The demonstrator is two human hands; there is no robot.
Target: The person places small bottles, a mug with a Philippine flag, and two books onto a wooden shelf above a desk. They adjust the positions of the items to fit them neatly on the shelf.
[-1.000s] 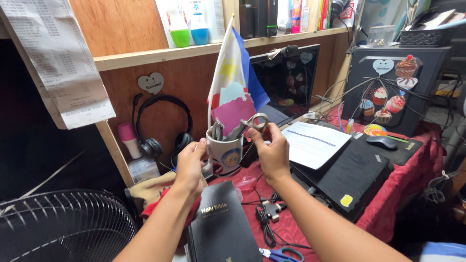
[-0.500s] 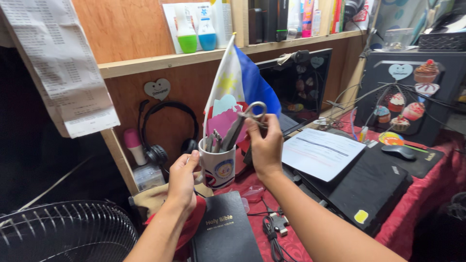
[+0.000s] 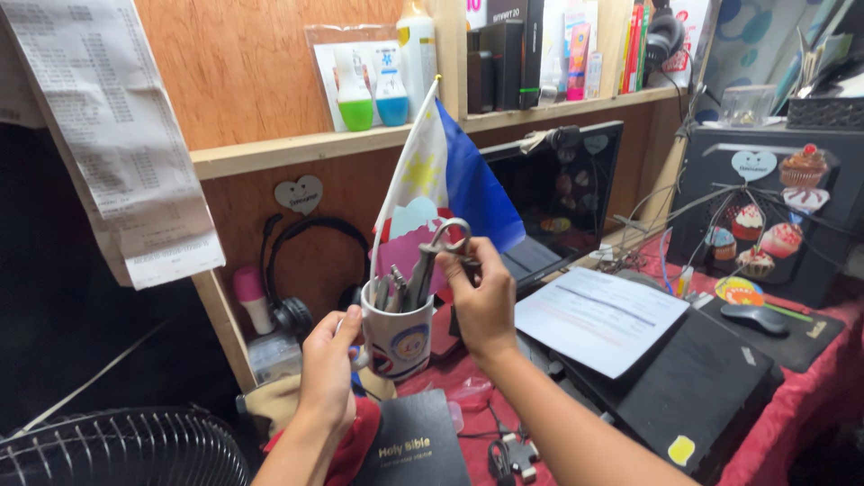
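My left hand (image 3: 326, 367) grips the side of a white mug (image 3: 400, 340) with a round picture on it, holding it upright above the red cloth. Several metal tools stand in the mug. My right hand (image 3: 479, 292) pinches the ring handles of grey metal scissors (image 3: 434, 256), whose blades point down into the mug. A small flag (image 3: 447, 175) in white, blue and red stands in the mug and rises behind the scissors.
A black book (image 3: 416, 447) lies just below the mug. Black headphones (image 3: 292, 270) hang on the wooden back panel, under a shelf (image 3: 297, 148) with bottles. To the right are a black laptop (image 3: 693, 387) with a paper sheet (image 3: 598, 317), a mouse (image 3: 754, 317) and a fan (image 3: 117, 450) at lower left.
The mug and both hands have shifted lower and leftward in view as the camera tilted up. The scissors have sunk a little deeper into the mug.
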